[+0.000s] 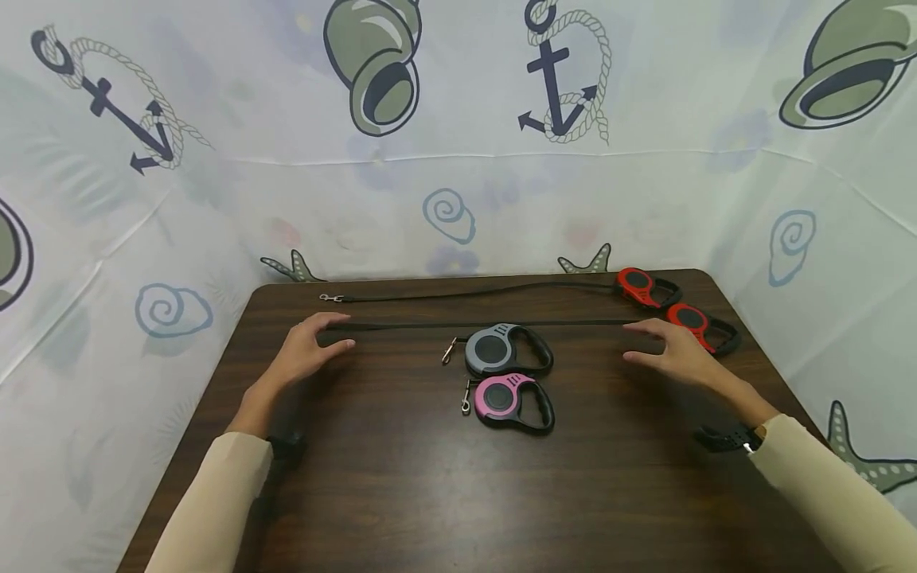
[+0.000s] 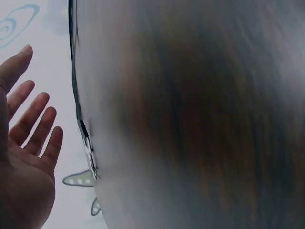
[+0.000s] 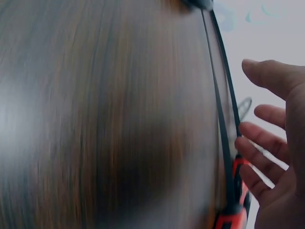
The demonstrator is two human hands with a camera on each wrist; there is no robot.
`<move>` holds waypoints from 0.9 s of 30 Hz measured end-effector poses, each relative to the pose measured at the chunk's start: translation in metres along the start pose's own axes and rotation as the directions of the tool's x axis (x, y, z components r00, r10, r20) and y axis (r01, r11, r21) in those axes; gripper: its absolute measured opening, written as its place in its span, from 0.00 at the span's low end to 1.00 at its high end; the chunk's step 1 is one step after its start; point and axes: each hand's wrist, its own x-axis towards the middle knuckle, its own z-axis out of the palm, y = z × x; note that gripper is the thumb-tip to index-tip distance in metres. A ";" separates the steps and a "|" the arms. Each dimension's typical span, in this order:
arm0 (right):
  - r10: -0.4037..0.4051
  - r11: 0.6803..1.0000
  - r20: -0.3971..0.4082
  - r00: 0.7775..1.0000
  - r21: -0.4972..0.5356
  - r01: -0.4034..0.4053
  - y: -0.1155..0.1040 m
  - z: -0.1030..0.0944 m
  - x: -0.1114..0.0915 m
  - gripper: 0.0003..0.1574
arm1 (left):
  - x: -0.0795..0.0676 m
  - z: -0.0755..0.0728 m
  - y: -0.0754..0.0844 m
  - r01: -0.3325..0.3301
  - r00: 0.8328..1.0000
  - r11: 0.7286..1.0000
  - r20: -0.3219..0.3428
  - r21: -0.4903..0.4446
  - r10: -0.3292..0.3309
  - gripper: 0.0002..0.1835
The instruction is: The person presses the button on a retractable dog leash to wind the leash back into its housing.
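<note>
Four retractable dog leashes lie on the table, so several in all. Toward the middle sit a grey leash [image 1: 490,348] and, just nearer, a pink leash [image 1: 499,395], each with its metal clip at the left. A far red leash [image 1: 636,280] and a near red leash [image 1: 689,319] lie at the back right, their black straps [image 1: 458,294] drawn out leftward. My left hand [image 1: 304,350], fingers relaxed and holding nothing, is over the left end of the near strap. The right hand [image 1: 669,350], likewise holding nothing, hovers by the near red leash.
The dark wooden table [image 1: 458,493] has rounded back corners. A white patterned cloth [image 1: 358,207] rises behind it and on both sides. The far strap ends in a metal clip [image 1: 331,298] near the back left corner.
</note>
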 end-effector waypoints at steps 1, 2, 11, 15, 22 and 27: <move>-0.003 1.000 -0.008 1.000 -0.007 0.003 0.004 -0.002 -0.002 0.35 | -0.001 -0.001 -0.002 0.000 1.000 1.000 -0.005 0.002 0.000 0.29; -0.007 1.000 -0.018 1.000 -0.014 0.007 0.008 -0.004 -0.004 0.34 | -0.002 -0.002 -0.003 0.001 1.000 1.000 -0.009 0.004 -0.001 0.30; -0.009 0.995 -0.086 0.996 -0.098 0.001 0.038 -0.023 -0.020 0.34 | -0.003 -0.012 -0.012 -0.009 1.000 0.998 -0.020 0.057 0.010 0.31; 0.004 0.991 -0.111 0.994 -0.134 -0.019 0.049 -0.032 -0.025 0.34 | -0.003 -0.015 -0.017 -0.037 0.999 0.995 -0.007 0.093 0.038 0.31; -0.033 0.983 -0.191 0.981 -0.181 -0.002 0.069 -0.039 -0.037 0.33 | -0.003 -0.018 -0.025 -0.074 0.997 0.990 -0.017 0.120 0.076 0.32; -0.033 0.978 -0.209 0.977 -0.209 -0.012 0.080 -0.043 -0.044 0.34 | -0.003 -0.020 -0.028 -0.066 0.998 0.990 -0.005 0.122 0.067 0.34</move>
